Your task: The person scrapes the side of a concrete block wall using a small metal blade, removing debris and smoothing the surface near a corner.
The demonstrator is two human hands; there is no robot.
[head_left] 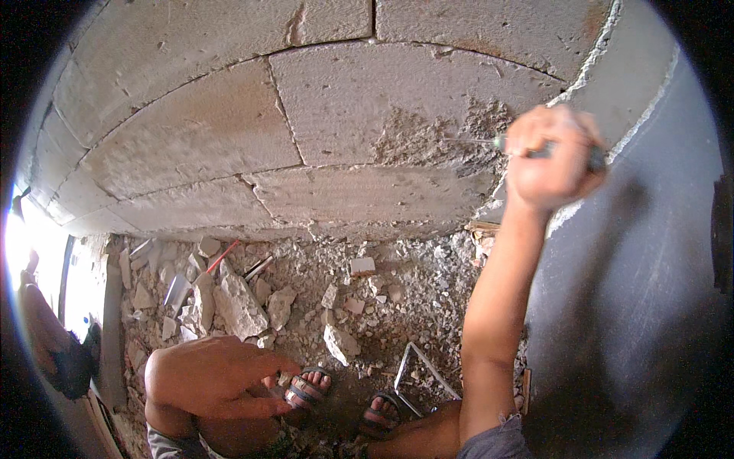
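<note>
My right hand (552,157) is raised against the block wall (229,138), closed around a thin tool with a greenish handle (498,142). Its metal tip points left at a rough, chipped patch (440,141) on the wall. My left hand (218,375) is low at the left, resting on my knee with a finger stretched to the right and nothing in it. My sandalled feet (307,389) stand on rubble below.
Broken stone chunks (238,304) and dust cover the floor along the wall's foot. A thin red rod (222,257) lies in the debris at the left. A bent metal bar (424,371) lies near my feet. A dark grey surface (634,291) fills the right.
</note>
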